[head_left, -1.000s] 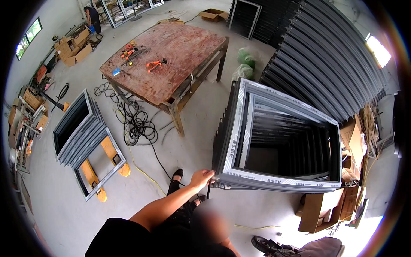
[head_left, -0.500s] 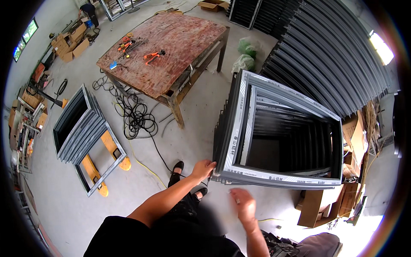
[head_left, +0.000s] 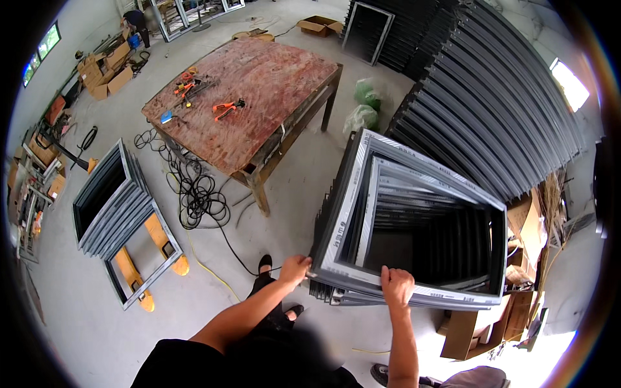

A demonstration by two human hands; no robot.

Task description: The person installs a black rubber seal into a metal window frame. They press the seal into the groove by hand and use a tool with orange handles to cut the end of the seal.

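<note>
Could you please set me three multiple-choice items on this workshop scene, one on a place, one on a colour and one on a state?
1. Where does the left hand grip the top grey frame?
A. at its near left corner
B. at its far right corner
C. on its far rail

2. What colour are the handles of the pliers-like tools on the wooden table?
A. green
B. orange
C. white

3. How does the right hand stand?
A. hanging free above the floor
B. flat on the table
C. closed over the frame's near rail

Answers: 1 A, the fingers wrap the corner nearest the person's left; 2 B, the handles show bright orange against the reddish top; 3 C, the fingers curl over the near edge.
</note>
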